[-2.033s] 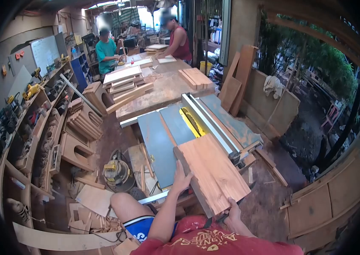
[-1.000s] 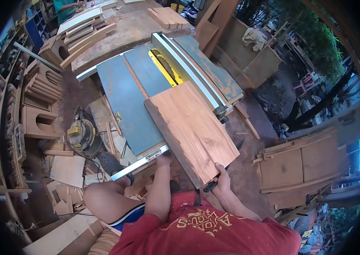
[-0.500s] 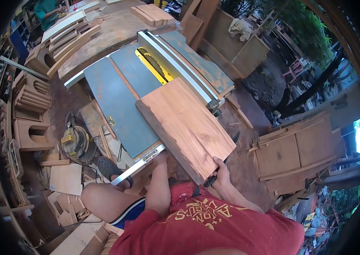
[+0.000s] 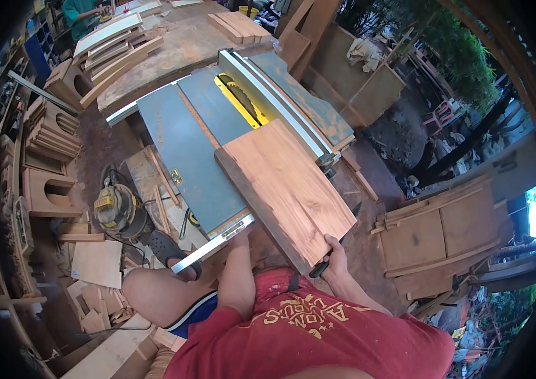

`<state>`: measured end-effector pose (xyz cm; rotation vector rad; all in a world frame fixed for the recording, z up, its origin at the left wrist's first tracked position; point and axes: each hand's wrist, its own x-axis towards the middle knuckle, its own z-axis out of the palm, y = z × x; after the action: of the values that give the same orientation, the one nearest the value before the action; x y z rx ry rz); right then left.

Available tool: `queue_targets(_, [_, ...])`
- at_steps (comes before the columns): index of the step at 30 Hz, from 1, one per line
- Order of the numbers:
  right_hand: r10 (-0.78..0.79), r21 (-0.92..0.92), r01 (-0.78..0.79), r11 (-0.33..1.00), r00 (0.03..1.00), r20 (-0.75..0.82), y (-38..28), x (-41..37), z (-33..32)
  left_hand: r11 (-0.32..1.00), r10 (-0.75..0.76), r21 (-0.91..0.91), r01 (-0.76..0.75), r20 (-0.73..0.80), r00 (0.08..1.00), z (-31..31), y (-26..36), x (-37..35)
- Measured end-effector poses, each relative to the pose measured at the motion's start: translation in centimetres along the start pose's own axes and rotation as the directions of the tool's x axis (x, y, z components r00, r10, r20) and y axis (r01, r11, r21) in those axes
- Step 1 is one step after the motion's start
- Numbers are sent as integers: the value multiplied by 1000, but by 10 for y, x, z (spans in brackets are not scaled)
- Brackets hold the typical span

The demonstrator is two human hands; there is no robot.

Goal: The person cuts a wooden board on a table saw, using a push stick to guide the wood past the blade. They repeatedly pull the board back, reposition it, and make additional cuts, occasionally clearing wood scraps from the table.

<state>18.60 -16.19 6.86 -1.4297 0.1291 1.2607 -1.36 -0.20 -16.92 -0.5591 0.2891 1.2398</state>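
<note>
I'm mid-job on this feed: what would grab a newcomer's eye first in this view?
Probably the bright yellow insert in the gray saw table, with a toothed blade in its slot, beside the silver fence. Next, the broad wooden board at the insert's near end, its near corner gripped by the right hand. Then the red shirt with yellow lettering, at the bottom.

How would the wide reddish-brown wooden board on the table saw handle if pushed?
Board looks one-piece and flat, so probably stiff, little flex. It should slide fairly easily: the gray saw table looks flat and smooth, though dusty. Its near end overhangs the table, with the right hand gripping there, so it might tip down if released.
</note>
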Motion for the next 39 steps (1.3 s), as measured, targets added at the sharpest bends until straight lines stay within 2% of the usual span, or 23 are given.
queue_targets(10, [-21, 26, 23, 999, 998, -62, -5, -19, 22, 998, 1, 56, 1, -35, 999, 10, -3, 3])
queue_targets(13, [-23, 30, 24, 999, 999, -40, -3, -15, 19, 997, 4, 82, 0, -48, 999, 11, -4, 3])
queue_targets(16, [-11, 52, 7, 999, 996, 84, -1, -1, 2, 994, 9, 110, -2, -68, 998, 9, -6, 2])
queue_targets(17, [-10, 50, 8, 999, 999, 49, 0, 3, -1, 992, 16, 125, -6, -79, 997, 5, -7, 0])
queue_targets(19, [-3, 48, 4, 999, 1000, -16, -4, -10, 15, 985, 33, 173, -11, -126, 991, 1, -9, -8])
queue_targets(22, [6, 66, -5, 998, 1000, -28, -5, -12, 20, 935, 75, 353, 40, -305, 949, -3, -14, -32])
queue_targets(24, [23, 72, -23, 997, 1000, 9, 0, 2, 9, 811, 149, 563, 161, -465, 873, -7, -17, -50])
queue_targets(26, [25, 77, -28, 997, 999, 38, 3, 14, 2, 506, 243, 805, 310, -478, 844, -6, -18, -68])
queue_targets(28, [23, 87, -26, 996, 999, 43, 6, 15, 4, 134, 259, 956, 261, -288, 922, 38, -37, -138])
queue_targets(29, [41, 107, -46, 993, 998, 52, 4, 13, 4, -83, 293, 994, 67, -40, 955, 37, -37, -153])
queue_targets(30, [62, 130, -70, 989, 996, 61, 2, 10, 5, -266, 297, 957, -119, 199, 934, 52, -44, -181])
queue_targets(31, [80, 154, -90, 984, 994, 70, 1, 8, 4, -451, 283, 850, -273, 426, 859, 67, -50, -209])
queue_targets(32, [61, 180, -90, 979, 985, 160, 5, 20, -9, -588, 261, 709, -390, 622, 738, 99, -70, -244])
queue_targets(35, [129, 172, -156, 973, 979, 160, -15, -18, 16, -719, -66, 562, -409, 531, 845, 110, -93, -259])
queue_targets(36, [157, 179, -196, 964, 964, 213, -16, -16, 16, -715, -69, 566, -411, 528, 847, 103, -99, -257])
queue_targets(39, [97, 187, -140, 972, 970, 223, -8, 7, 11, -735, -105, 524, -430, 539, 836, 92, -107, -232])
